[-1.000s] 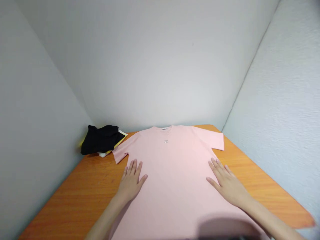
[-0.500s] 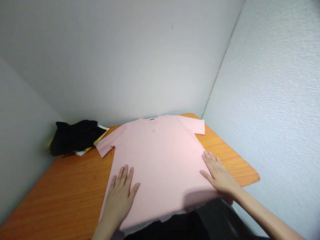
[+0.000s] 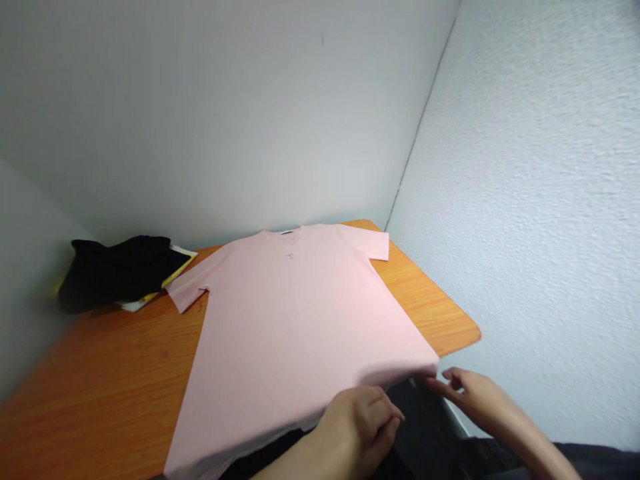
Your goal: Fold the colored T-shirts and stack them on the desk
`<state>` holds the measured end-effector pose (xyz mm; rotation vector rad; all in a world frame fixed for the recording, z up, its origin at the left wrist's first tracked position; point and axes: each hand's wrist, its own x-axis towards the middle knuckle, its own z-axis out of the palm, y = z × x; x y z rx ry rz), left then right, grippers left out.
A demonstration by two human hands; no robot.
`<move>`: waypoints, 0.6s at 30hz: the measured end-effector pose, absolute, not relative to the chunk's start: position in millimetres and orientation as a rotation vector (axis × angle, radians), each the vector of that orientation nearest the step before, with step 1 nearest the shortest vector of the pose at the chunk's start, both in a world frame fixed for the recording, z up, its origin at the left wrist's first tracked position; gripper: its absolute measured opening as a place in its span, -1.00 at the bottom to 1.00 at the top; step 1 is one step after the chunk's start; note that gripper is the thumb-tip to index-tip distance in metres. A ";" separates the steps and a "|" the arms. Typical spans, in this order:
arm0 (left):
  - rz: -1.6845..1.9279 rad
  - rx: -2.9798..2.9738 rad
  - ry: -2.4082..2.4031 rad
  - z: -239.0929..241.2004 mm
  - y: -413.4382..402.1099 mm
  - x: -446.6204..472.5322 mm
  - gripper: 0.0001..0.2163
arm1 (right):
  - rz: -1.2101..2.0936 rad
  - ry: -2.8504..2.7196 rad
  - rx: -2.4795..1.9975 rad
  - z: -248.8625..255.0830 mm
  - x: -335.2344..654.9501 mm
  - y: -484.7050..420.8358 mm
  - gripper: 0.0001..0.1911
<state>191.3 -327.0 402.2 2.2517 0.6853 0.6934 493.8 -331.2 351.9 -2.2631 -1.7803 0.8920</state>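
A pink T-shirt lies flat, front up, on an orange wooden table, its collar toward the far wall. Its hem hangs slightly over the near edge. My left hand is at the middle-right of the hem, back up, with fingers curled over the cloth's edge. My right hand is just below the shirt's near right corner, fingertips pointing at it. I cannot tell whether it touches or pinches the cloth.
A black garment lies on yellow and white folded pieces at the table's far left corner. Grey walls close in behind and on the right. The table's rounded right corner is bare. Dark clothing shows below the near edge.
Both hands have slid off the shirt's flat surface down to its near hem. The view has swung right, and the left hand's fingers have curled in.
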 end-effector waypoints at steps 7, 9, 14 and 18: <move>0.544 1.967 0.905 392.9 -321.2 266.1 -0.65 | 1.336 -1.677 -1.536 384.8 467.6 -326.9 -0.46; 0.551 1.879 1.048 403.7 -316.8 276.7 -0.56 | 1.513 -1.634 -1.351 413.9 458.7 -325.8 -0.45; 0.766 2.065 1.095 415.6 -295.5 272.3 -0.92 | 1.614 -1.814 -1.200 456.6 457.3 -265.2 -0.40; 0.730 2.092 0.992 413.0 -291.5 260.7 -0.77 | 0.765 -1.897 -1.776 445.3 483.5 -139.9 -0.37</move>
